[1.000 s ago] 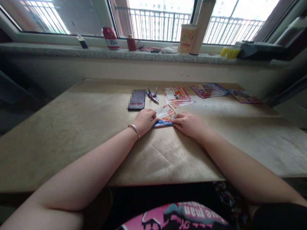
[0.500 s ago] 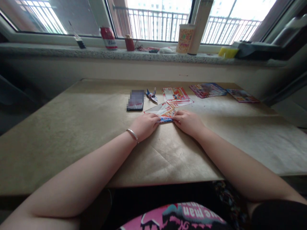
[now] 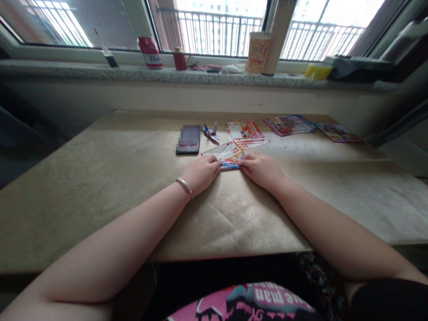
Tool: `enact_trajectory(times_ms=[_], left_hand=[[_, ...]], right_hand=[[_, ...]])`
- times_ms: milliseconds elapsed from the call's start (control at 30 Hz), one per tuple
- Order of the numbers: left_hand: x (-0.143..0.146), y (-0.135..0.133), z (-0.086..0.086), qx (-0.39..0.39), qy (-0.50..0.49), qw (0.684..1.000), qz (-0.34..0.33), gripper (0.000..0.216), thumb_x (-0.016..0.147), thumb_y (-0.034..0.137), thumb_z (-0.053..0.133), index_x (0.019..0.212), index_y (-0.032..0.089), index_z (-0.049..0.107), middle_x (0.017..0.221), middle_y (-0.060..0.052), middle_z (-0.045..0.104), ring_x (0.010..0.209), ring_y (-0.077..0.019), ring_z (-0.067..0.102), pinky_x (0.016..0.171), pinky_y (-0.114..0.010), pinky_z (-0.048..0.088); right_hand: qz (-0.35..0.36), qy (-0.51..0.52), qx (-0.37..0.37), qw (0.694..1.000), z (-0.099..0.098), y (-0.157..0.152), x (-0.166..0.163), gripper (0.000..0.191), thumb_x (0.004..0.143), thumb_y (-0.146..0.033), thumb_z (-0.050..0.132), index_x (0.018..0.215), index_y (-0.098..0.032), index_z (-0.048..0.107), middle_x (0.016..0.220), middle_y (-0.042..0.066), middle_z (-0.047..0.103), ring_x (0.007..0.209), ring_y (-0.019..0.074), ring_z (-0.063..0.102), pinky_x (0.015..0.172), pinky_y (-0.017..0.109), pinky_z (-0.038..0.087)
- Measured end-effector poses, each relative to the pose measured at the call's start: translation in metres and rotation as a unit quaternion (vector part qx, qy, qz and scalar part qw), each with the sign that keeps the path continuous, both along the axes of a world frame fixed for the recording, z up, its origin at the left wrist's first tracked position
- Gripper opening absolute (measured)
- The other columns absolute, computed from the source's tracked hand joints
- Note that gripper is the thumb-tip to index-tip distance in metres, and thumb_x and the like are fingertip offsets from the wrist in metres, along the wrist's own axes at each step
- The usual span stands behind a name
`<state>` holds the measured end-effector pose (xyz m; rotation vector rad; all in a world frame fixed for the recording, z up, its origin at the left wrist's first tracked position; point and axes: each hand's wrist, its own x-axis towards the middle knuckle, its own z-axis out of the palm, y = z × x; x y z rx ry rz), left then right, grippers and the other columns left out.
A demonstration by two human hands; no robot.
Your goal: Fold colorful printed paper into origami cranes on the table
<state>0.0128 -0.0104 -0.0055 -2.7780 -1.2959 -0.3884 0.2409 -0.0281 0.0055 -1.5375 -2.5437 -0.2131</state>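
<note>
A printed paper sheet [image 3: 230, 152] lies on the table between my hands, its near edge folded over into a narrow blue strip. My left hand [image 3: 201, 173] grips the left end of that fold with closed fingers; a silver bangle circles the wrist. At the right end, my right hand [image 3: 262, 170] pinches the same sheet between thumb and fingers. Just beyond the sheet stands a small folded paper crane [image 3: 211, 133]. To its left is a dark phone [image 3: 189, 140], its screen blurred out. More printed sheets [image 3: 247, 131] lie behind the folded one.
Two piles of colourful leaflets, one larger [image 3: 290, 125] and one smaller [image 3: 338, 133], rest at the table's back right. Along the stone windowsill [image 3: 200, 78] stand a red can [image 3: 150, 52], a red bottle [image 3: 179, 59], a patterned paper cup [image 3: 258, 52] and a yellow object [image 3: 318, 72].
Both hands keep their hold at the fold, with only a very slight shift. The paper and the things around it look the same.
</note>
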Motion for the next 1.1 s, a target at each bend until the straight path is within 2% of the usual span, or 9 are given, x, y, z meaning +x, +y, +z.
enact_trajectory(times_ms=[133, 367, 800, 1000, 1100], left_hand=[[-0.0024, 0.0031, 0.0002, -0.001, -0.007, 1.0, -0.009, 0.033, 0.094, 0.026, 0.042, 0.112, 0.014, 0.067, 0.114, -0.011, 0.067, 0.102, -0.0227, 0.062, 0.094, -0.036, 0.05], [-0.0038, 0.0033, 0.0027, -0.002, -0.006, 1.0, -0.009, 0.034, 0.095, 0.027, 0.041, 0.108, 0.014, 0.07, 0.115, -0.01, 0.069, 0.103, -0.0223, 0.064, 0.096, -0.036, 0.05], [-0.0021, 0.0019, 0.0006, 0.004, 0.011, 1.0, 0.013, 0.032, 0.095, 0.028, 0.043, 0.106, 0.014, 0.07, 0.108, -0.012, 0.067, 0.098, -0.0228, 0.063, 0.09, -0.035, 0.051], [-0.0013, 0.0018, 0.0012, 0.003, 0.02, 1.0, 0.023, 0.033, 0.095, 0.029, 0.042, 0.108, 0.013, 0.069, 0.105, -0.013, 0.066, 0.096, -0.0247, 0.062, 0.087, -0.036, 0.051], [-0.0006, 0.0, 0.0014, 0.008, 0.023, 1.0, 0.019, 0.035, 0.095, 0.03, 0.042, 0.115, 0.013, 0.066, 0.106, -0.013, 0.064, 0.099, -0.0256, 0.06, 0.089, -0.037, 0.049]], right_hand=[[-0.001, -0.002, 0.004, 1.0, -0.0008, 0.0006, 0.0008, 0.032, 0.096, -0.031, 0.043, 0.107, -0.028, 0.073, 0.105, 0.005, 0.069, 0.1, 0.0209, 0.059, 0.072, 0.028, 0.044], [-0.002, 0.005, -0.001, 1.0, -0.0011, 0.0013, 0.0008, 0.032, 0.096, -0.032, 0.044, 0.108, -0.027, 0.073, 0.105, 0.006, 0.068, 0.1, 0.0209, 0.059, 0.074, 0.028, 0.044], [0.0, 0.025, 0.003, 1.0, -0.0038, 0.0029, 0.0026, 0.031, 0.095, -0.032, 0.045, 0.107, -0.027, 0.074, 0.104, 0.006, 0.068, 0.099, 0.0202, 0.059, 0.076, 0.028, 0.044], [0.006, -0.01, 0.001, 1.0, -0.0018, 0.0015, 0.0011, 0.034, 0.096, -0.031, 0.042, 0.109, -0.026, 0.073, 0.103, 0.007, 0.068, 0.099, 0.0213, 0.058, 0.074, 0.029, 0.043], [0.0, -0.026, -0.002, 1.0, 0.0001, -0.0004, -0.0004, 0.035, 0.097, -0.031, 0.04, 0.112, -0.027, 0.072, 0.104, 0.007, 0.068, 0.099, 0.0214, 0.058, 0.072, 0.029, 0.042]])
